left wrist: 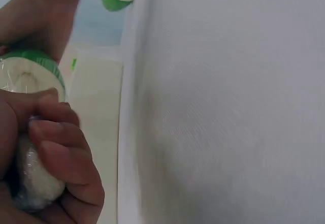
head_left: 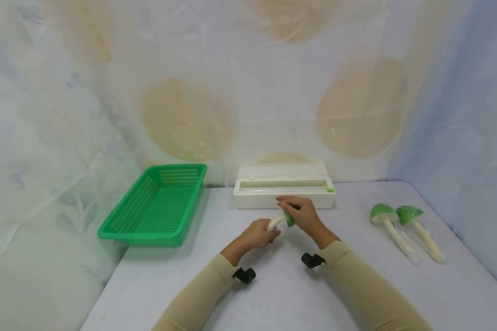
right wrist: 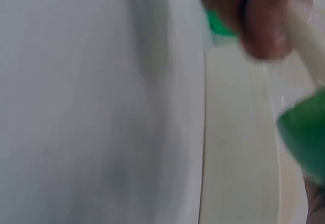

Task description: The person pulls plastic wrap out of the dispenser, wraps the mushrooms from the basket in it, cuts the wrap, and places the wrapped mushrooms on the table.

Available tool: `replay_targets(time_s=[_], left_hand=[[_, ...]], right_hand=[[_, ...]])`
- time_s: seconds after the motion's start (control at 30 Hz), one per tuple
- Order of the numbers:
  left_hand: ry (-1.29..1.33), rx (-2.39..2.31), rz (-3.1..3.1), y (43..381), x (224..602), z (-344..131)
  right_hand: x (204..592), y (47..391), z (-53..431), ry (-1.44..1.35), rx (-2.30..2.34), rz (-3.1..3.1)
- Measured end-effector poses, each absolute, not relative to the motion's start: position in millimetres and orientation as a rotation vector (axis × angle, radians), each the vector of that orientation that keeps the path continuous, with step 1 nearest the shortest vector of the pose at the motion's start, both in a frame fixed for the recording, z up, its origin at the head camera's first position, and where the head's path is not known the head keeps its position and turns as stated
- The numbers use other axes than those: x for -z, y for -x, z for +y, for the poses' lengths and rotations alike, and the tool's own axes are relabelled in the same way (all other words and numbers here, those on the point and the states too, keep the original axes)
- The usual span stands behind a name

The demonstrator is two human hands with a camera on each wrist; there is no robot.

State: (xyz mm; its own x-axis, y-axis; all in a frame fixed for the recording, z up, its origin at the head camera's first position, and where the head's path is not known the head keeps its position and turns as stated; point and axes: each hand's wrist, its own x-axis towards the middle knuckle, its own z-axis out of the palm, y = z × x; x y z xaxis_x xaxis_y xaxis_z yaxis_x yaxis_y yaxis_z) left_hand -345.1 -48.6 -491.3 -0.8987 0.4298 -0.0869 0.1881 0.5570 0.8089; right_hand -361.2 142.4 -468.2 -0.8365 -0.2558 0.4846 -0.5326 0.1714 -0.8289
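A model mushroom with a green cap and a pale stem (head_left: pixel 276 222), wrapped in clear film, is held above the table in front of the white box. My left hand (head_left: pixel 260 233) grips its stem with curled fingers; the left wrist view shows the film-covered stem end (left wrist: pixel 43 181) inside the fist. My right hand (head_left: pixel 301 214) holds the cap (head_left: pixel 290 219) from above with bent fingers. In the right wrist view the cap (right wrist: pixel 307 132) is blurred, and most of the right hand is out of frame.
An open white cling film dispenser box (head_left: pixel 283 200) stands at the back of the table. At the left is a green perforated basket (head_left: pixel 182 239). Two film-wrapped mushrooms (head_left: pixel 397 234) (head_left: pixel 428 241) lie at the right. Plastic-covered walls (head_left: pixel 273 115) enclose the white table (head_left: pixel 273 299).
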Motion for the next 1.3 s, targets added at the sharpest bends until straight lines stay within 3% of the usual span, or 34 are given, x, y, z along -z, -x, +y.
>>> replay_targets(time_s=[0.27, 0.57, 0.8, 1.07, 1.3], left_hand=[[-0.535, -1.351, 2.467, 341.6, 492.2, -44.1], [-0.47, -1.082, 2.72, 339.5, 497.4, -34.1], [-0.41, -1.081, 2.736, 339.8, 498.1, -32.9], [-0.508, -1.255, 2.615, 338.9, 499.5, -46.0], [-0.61, -1.266, 2.615, 335.7, 489.6, -59.5]], right_hand=[[452.2, 341.6, 140.7, -0.779, -1.725, -2.212], [473.9, 359.9, 131.1, -0.444, -1.712, -2.332], [475.7, 359.6, 132.4, -0.405, -1.652, -2.374], [471.2, 362.4, 139.0, -0.497, -1.69, -2.296], [458.6, 368.8, 162.0, -0.409, -1.631, -2.359]])
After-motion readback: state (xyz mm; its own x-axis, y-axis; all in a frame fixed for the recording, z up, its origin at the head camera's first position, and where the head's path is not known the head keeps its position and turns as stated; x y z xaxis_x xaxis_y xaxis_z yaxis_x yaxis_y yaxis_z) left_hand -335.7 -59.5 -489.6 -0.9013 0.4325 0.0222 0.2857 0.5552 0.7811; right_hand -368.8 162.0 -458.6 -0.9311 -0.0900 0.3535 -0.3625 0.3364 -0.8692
